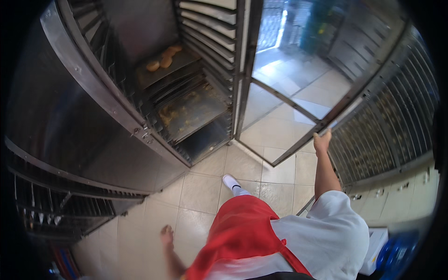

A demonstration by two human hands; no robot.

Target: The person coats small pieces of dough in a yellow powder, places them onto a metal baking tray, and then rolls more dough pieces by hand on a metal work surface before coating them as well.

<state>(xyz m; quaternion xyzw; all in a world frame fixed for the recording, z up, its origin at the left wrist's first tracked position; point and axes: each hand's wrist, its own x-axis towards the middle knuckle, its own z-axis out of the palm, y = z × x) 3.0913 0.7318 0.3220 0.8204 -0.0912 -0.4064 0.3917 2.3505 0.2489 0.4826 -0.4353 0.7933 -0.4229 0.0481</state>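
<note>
Well, I have the right hand's (322, 141) fingers bent round the edge of the clear, grey-metal-framed door (287, 101), maybe to steady it, open beside the tall grey metal cabinet (142, 21). The blurry left hand (167, 236) hangs loosely curled, seemingly empty. Inside, round golden rolls (165, 60) lie on a flat dark tray (172, 71).

The tall grey metal cabinet (88, 121) has a smooth, softly glossy side. The rectangular metal-framed door (286, 101) holds a clear, shiny pane. The flat grey metal tray (196, 112) looks dull and crusted. Square beige floor tiles (200, 191) gleam. The red cloth apron (242, 228) and white cloth shirt (322, 235) are matt.
</note>
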